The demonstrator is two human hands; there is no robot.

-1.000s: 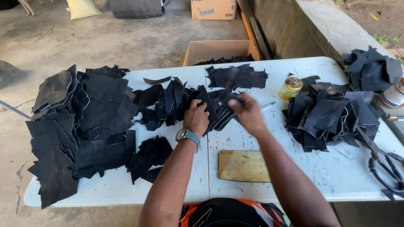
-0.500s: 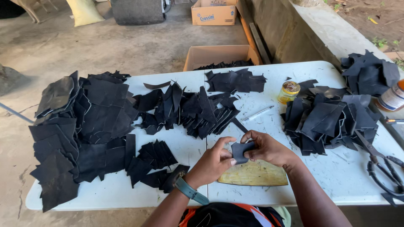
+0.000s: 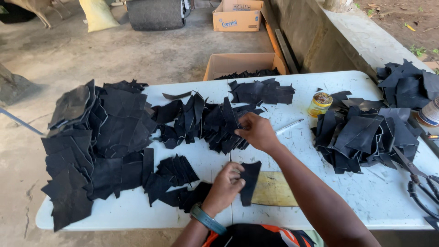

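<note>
At a white folding table (image 3: 292, 215) under an open shed, a person's left hand (image 3: 225, 183) pinches a single black cut piece of leather (image 3: 250, 180) by its left edge, holding it against the tabletop just left of a tan cutting board (image 3: 274, 190), while the right hand (image 3: 256, 131) reaches beyond the board and closes its fingertips on the edge of the middle pile of black pieces (image 3: 206, 121). The held piece looks thin, light and limp, likely to bend rather than crack; judged from its flat shape, an edge or corner pinch between thumb and fingers gives the surest hold, and the matte face seems unlikely to slip. Left of the board a much larger heap of black leather pieces (image 3: 98, 142) sprawls to the table's edge, with a smaller fan of cut shapes (image 3: 176, 171) between it and the left hand. Right of the board lies another stack of folded black pieces (image 3: 366, 135), with a small glue jar (image 3: 319, 104) and a metal pen-like tool (image 3: 288, 126) beyond the board, and black-handled scissors (image 3: 418, 180) at the far right. An open cardboard box (image 3: 242, 64) of more offcuts stands on the concrete floor behind the table. The crowded piles leave little bare surface around the board.
</note>
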